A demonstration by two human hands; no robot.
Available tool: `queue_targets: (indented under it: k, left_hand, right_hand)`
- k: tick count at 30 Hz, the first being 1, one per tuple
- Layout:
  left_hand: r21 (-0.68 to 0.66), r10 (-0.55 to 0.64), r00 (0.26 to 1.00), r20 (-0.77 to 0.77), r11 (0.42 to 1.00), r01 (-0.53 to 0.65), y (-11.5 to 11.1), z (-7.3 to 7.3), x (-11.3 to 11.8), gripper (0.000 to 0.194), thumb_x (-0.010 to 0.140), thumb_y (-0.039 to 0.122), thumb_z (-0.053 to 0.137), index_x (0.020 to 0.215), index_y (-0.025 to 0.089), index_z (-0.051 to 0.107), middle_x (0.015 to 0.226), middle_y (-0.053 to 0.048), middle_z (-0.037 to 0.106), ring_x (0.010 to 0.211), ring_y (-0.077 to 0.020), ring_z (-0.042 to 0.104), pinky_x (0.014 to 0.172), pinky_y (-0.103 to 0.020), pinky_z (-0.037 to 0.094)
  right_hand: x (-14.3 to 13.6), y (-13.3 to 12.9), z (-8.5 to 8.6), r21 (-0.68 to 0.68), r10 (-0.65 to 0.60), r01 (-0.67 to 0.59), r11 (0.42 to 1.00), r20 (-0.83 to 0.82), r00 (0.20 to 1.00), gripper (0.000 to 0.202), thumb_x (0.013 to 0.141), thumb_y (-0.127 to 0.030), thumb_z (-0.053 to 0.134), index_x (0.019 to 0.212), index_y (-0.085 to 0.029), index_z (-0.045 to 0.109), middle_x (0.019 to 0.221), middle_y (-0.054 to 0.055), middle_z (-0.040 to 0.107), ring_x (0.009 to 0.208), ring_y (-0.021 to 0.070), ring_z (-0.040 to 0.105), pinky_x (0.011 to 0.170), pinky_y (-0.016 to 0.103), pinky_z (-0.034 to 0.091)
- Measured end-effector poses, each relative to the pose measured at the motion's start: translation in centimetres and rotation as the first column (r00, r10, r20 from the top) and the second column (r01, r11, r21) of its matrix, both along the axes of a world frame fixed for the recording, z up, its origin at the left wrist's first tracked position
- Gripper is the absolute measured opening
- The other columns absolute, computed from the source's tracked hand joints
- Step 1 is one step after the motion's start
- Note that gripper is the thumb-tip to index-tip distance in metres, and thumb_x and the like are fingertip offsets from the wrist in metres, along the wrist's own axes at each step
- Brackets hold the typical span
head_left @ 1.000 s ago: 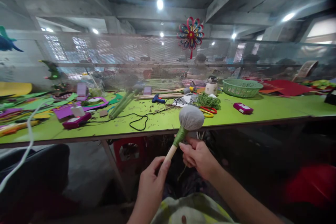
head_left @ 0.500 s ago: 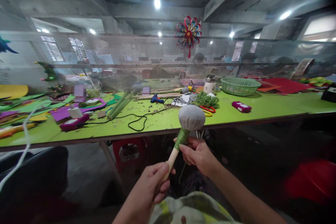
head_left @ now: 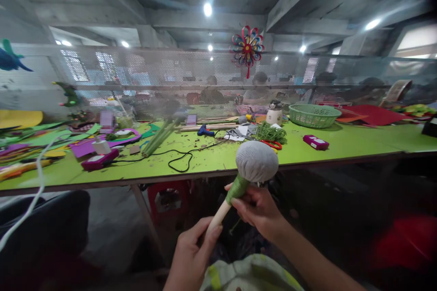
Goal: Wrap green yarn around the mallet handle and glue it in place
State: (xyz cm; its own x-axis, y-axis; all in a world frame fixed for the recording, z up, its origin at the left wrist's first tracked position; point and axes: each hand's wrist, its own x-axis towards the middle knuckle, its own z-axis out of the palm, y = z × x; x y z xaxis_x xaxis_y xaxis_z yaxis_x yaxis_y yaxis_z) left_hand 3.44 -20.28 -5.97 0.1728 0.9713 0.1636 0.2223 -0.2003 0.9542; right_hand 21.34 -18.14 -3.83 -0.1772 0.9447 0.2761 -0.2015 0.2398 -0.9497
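A wooden stick [head_left: 220, 216] with a rounded head [head_left: 257, 161] covered in grey ribbed cloth is held slanting in front of my lap. Green yarn [head_left: 238, 188] is wound round its neck, just below the head. My left hand [head_left: 198, 248] is closed round the stick's bare lower end. The thumb and fingers of my right hand [head_left: 256, 207] pinch the green-wrapped neck. Below my right hand a thin loose strand shows faintly; whether its end is between my fingers I cannot see.
Beyond my hands runs a green table [head_left: 205, 163]. It bears a blue glue gun [head_left: 205, 130] with a black cord, a tangle of green yarn [head_left: 271, 132], red-handled scissors [head_left: 273, 144], a green basket [head_left: 314, 116], purple boxes and coloured sheets. A red stool [head_left: 169, 198] is underneath.
The stick's head has come nearer and a little to the right. My left hand has turned, its thumb now lying along the stick. My right hand stays at the wrapped neck, slightly lower.
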Motion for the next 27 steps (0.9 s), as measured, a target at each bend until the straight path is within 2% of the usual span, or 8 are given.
queue_targets:
  k: [2,7,10,13,15,19,24,27]
  left_hand:
    - [-0.172,-0.120,0.986,0.118,0.975,0.139,-0.2,0.1,-0.5,0.035,0.079,0.049,0.057,0.076,0.015,0.064,0.046,0.008,0.032,0.041,-0.0066,0.025,0.039,-0.018,0.020]
    - [-0.410,-0.401,0.835,0.378,0.736,0.539,0.7,0.2,-1.6,0.041,0.085,0.052,0.046,0.077,0.014,0.060,0.043,0.009,0.031,0.035,-0.0042,0.015,0.034,-0.017,0.012]
    - [-0.363,-0.374,0.897,0.237,0.822,0.439,1.5,-0.4,-1.0,0.046,0.085,0.056,0.041,0.075,0.014,0.059,0.041,0.006,0.039,0.033,-0.0060,0.027,0.035,-0.018,0.018]
    - [-0.026,-0.056,0.998,-0.043,0.998,0.055,1.7,-1.0,-0.1,0.038,0.079,0.052,0.055,0.080,0.015,0.063,0.052,0.002,0.048,0.046,-0.0109,0.042,0.045,-0.020,0.032]
    - [0.206,0.124,0.988,-0.097,0.973,-0.102,1.4,-1.0,0.1,0.031,0.076,0.045,0.062,0.085,0.016,0.066,0.062,0.000,0.055,0.056,-0.0134,0.046,0.054,-0.023,0.037]
    - [-0.021,-0.091,0.995,-0.035,0.996,0.091,0.7,-0.5,-0.3,0.033,0.080,0.048,0.057,0.078,0.016,0.065,0.052,0.004,0.045,0.045,-0.0097,0.037,0.044,-0.020,0.030]
    - [-0.420,-0.380,0.849,0.368,0.746,0.516,0.7,-0.2,-0.5,0.041,0.084,0.053,0.047,0.075,0.015,0.059,0.045,0.010,0.024,0.039,-0.0053,0.012,0.035,-0.018,0.012]
    - [-0.410,-0.372,0.880,0.295,0.783,0.468,1.2,-0.7,-0.1,0.045,0.085,0.054,0.042,0.075,0.014,0.060,0.043,0.007,0.035,0.035,-0.0053,0.022,0.036,-0.018,0.016]
  right_hand:
    - [0.1,-0.8,0.6,0.014,0.031,-0.032,0.999,0.020,0.999,0.025,0.082,-0.030,0.064,0.103,-0.016,0.064,0.053,-0.007,0.040,0.042,0.0044,0.025,0.039,0.021,0.017]
    - [0.1,-1.4,0.9,0.032,0.079,-0.079,0.996,0.020,0.997,0.022,0.083,-0.032,0.064,0.098,-0.016,0.064,0.052,-0.008,0.039,0.040,0.0034,0.025,0.038,0.019,0.016]
    - [0.1,-0.6,0.1,0.081,-0.001,-0.002,0.997,0.037,0.999,0.018,0.084,-0.032,0.062,0.091,-0.016,0.062,0.052,-0.008,0.036,0.042,0.0038,0.026,0.039,0.019,0.017]
    - [0.2,0.0,-0.7,0.092,-0.085,0.078,0.993,0.073,0.994,0.017,0.086,-0.033,0.060,0.085,-0.016,0.059,0.054,-0.008,0.035,0.043,0.0042,0.025,0.039,0.020,0.018]
    - [0.3,-0.1,-0.7,0.082,-0.096,0.089,0.993,0.089,0.991,0.018,0.086,-0.034,0.060,0.084,-0.015,0.059,0.055,-0.007,0.035,0.044,0.0045,0.025,0.039,0.020,0.018]
    - [0.8,-0.9,0.0,0.071,-0.070,0.065,0.995,0.071,0.995,0.018,0.086,-0.033,0.060,0.093,-0.016,0.061,0.055,-0.007,0.036,0.044,0.0053,0.027,0.039,0.021,0.019]
    - [1.0,-1.1,0.2,0.075,-0.001,-0.003,0.997,0.042,0.999,0.016,0.084,-0.032,0.062,0.086,-0.016,0.061,0.054,-0.007,0.037,0.042,0.0041,0.025,0.040,0.021,0.018]
    - [0.9,-0.5,-0.6,0.087,-0.057,0.052,0.995,0.048,0.997,0.016,0.085,-0.032,0.061,0.082,-0.016,0.059,0.054,-0.008,0.035,0.042,0.0042,0.024,0.040,0.021,0.018]
